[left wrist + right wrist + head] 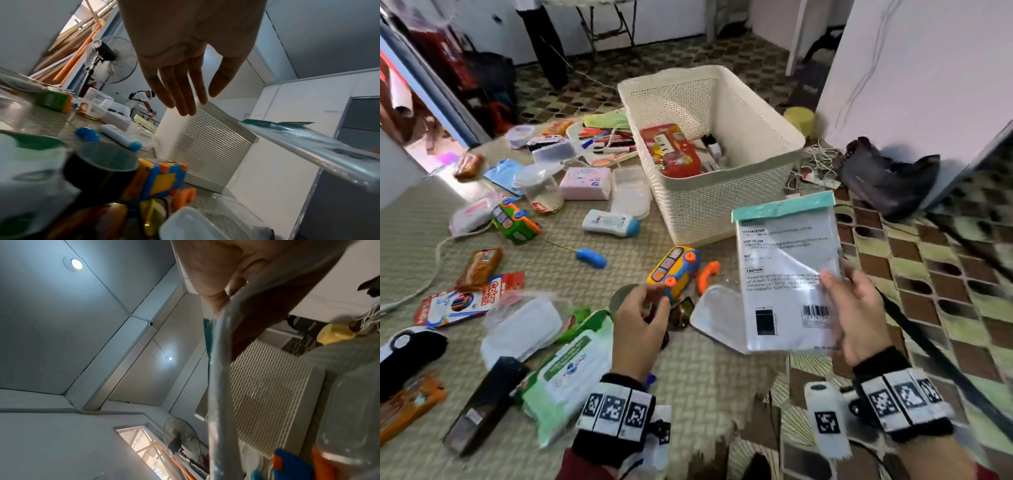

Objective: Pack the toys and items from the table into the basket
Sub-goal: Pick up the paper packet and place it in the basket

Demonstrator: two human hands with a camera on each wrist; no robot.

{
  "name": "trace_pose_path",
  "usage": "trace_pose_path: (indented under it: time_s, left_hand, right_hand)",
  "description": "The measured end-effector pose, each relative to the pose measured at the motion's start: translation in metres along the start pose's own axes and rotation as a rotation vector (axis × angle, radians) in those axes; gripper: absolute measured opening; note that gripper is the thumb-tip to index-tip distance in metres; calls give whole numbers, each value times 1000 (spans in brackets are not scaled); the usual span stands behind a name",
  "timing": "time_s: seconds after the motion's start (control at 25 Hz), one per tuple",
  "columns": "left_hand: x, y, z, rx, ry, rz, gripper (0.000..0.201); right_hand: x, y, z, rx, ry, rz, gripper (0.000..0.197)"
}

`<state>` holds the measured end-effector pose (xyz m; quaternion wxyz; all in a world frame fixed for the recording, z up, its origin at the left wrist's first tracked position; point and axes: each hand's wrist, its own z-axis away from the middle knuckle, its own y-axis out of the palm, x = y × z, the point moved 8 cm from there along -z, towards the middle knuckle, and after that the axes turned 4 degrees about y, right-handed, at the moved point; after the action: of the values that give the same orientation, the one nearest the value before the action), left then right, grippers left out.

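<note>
right hand point(236, 272) grip: pinches plastic packet point(221, 386) edge-on | cream basket point(273, 394) wall behind | ceiling light point(76, 264) lit

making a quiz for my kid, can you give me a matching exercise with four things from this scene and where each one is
Things:
1. red toy piano
2. plastic packet
3. yellow toy bus
4. green toy bus

Places:
A. on the table, just beyond the left hand
B. inside the basket
C. on the table, far left of the basket
D. held up in the right hand

Pairs: 1-B, 2-D, 3-A, 4-C
</note>
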<state>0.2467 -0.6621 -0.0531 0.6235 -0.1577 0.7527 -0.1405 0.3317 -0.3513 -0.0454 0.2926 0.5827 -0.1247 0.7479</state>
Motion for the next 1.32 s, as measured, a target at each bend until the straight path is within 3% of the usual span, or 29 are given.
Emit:
trace_pose_path:
  time_s: [0.24, 0.48, 0.56, 0.84, 1.04, 1.24, 1.32]
  left_hand:
    - [-60, 81, 4, 80, 30, 83, 26]
    - [-102, 116, -34, 108, 129, 65, 15]
    - [-119, 123, -50, 86, 183, 51, 15]
    - [-175, 154, -103, 54, 305, 62, 16]
    - [-201, 175, -160, 3, 271, 84, 15]
    - [-227, 188, -229, -153, 246, -37, 12]
    - [-232, 188, -251, -223, 207, -50, 12]
  right_hand:
    - [41, -100, -22, -105, -78, -57, 18]
    - [69, -143, -42, -207, -142, -136, 35]
    - [75, -152, -51, -233, -157, -159, 28]
    - [116, -154, -103, -226, -208, -202, 16]
    - [155, -133, -176, -92, -238, -207, 19]
    - [210, -102, -264, 84, -216, -159, 31]
    - [229, -88, -295, 171, -206, -114, 21]
